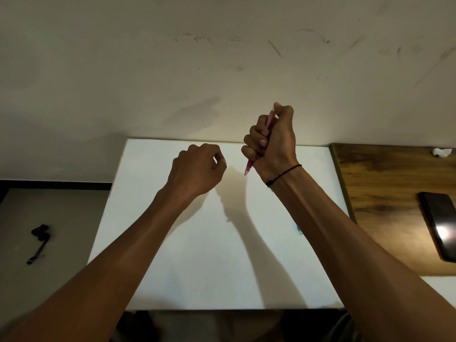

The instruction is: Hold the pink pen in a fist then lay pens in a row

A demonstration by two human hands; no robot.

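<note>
The right hand has its grip wrapped fist-like round a pink pen, raised above the far edge of the white tabletop, one end poking out below the little finger. The pen looks light, stiff and smooth, so it probably handles best pinched along the mid-barrel. The left hand hovers just beside it with fingers curled; it may pinch something tiny between thumb and forefinger, but I cannot tell.

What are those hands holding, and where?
The right hand grips a pink pen around its middle, in a fist. The left hand is curled, holding nothing visible.
</note>
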